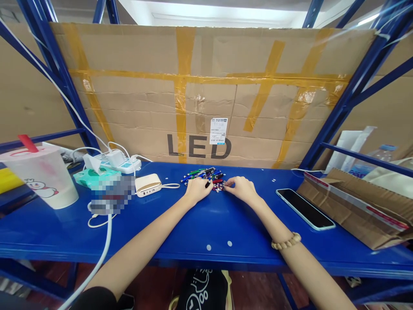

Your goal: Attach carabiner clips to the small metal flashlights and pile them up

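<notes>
A heap of slim, shiny, pen-like sticks (204,173) in blue, green, black and silver lies on the blue shelf (222,219). Just in front of it is a small cluster of red and silver pieces (218,185), too small to name. My left hand (197,190) rests at the near left side of the heap, its fingers curled, with something dark showing by the fingertips. To the right of the cluster, my right hand (242,188) has thumb and forefinger brought together at its edge. What either hand pinches is too small to make out.
On the left are a drink cup (51,181), a wipes packet (97,175), a power strip (129,165), a cream power bank (147,185) and a white cable (105,249). A phone (305,208) and a paper bag (351,211) lie right. A cardboard panel (145,107) stands behind.
</notes>
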Tool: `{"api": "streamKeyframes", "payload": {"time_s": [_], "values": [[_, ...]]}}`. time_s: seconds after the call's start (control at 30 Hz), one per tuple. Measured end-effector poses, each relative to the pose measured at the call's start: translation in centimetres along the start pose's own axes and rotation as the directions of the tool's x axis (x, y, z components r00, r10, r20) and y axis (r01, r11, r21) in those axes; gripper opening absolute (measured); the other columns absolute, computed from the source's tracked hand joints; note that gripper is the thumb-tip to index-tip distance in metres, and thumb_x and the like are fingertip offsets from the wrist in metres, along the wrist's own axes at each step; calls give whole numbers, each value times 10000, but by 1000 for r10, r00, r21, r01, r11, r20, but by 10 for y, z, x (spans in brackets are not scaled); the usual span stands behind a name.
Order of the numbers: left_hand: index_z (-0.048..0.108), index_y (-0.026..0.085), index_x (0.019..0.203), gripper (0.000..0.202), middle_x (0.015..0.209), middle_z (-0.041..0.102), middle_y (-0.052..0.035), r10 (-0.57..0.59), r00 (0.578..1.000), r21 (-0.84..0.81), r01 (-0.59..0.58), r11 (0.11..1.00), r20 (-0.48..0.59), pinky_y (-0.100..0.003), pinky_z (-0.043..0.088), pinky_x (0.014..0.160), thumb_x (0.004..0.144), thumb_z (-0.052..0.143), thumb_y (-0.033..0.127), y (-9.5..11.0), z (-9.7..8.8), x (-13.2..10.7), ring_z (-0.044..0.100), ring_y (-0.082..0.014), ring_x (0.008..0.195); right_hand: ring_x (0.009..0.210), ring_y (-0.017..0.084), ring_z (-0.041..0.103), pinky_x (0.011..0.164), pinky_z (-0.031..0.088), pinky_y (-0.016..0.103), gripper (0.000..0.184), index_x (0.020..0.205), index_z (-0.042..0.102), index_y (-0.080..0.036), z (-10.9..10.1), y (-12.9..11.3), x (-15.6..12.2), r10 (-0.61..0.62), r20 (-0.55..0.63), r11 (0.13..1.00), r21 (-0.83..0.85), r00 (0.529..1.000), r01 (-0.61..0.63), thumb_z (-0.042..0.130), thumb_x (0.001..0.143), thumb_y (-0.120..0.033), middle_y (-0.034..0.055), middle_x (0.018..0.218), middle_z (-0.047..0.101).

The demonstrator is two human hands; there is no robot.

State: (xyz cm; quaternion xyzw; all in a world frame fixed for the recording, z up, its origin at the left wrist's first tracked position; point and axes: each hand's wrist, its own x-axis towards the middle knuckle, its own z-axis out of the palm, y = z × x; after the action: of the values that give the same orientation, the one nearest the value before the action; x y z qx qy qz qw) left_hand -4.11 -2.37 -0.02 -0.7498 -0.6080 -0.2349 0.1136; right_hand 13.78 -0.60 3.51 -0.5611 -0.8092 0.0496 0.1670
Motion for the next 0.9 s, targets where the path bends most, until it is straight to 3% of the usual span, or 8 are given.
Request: {"api": "streamKeyframes", "payload": {"time_s": [0.2,0.33,0.5,0.63,0.9], "values": [[568,126,687,335,683,589,-10,-20,1000,-12,20,1000,21,-278,469,651,899,474,368,1,-3,0,569,-121,665,903,189,602,642,405,242,169,899,680,-273,1,-1,-1,9,-15,1000,-1,1000,-9,559,782,-254,-20,917,679],[572,127,695,333,687,592,-13,-27,999,-18,28,999,32,-279,470,654,902,468,367,2,-5,0,570,-121,669,854,184,609,607,394,240,132,863,681,-271,1,1,-1,-12,-7,1000,17,1000,12,580,782,-296,-27,866,682],[576,123,717,326,712,596,-18,-24,999,-17,24,1000,42,-288,473,668,906,464,363,1,-4,0,574,-124,682,823,133,600,596,375,206,106,821,679,-296,4,4,1,-157,38,985,72,987,154,635,757,-369,-68,926,663],[579,123,726,324,702,594,-14,39,998,-28,-37,999,57,-288,472,665,909,459,362,0,-3,0,573,-123,671,817,123,595,561,344,197,106,830,674,-297,11,-1,1,-231,64,971,84,971,225,651,748,-361,-68,923,658],[568,123,703,290,660,568,0,228,972,-52,-225,973,61,-263,465,621,888,503,337,-4,4,0,549,-109,625,808,134,591,519,294,212,112,782,655,-239,16,-9,-2,-225,7,974,34,974,224,585,791,-327,-26,920,640]]}}
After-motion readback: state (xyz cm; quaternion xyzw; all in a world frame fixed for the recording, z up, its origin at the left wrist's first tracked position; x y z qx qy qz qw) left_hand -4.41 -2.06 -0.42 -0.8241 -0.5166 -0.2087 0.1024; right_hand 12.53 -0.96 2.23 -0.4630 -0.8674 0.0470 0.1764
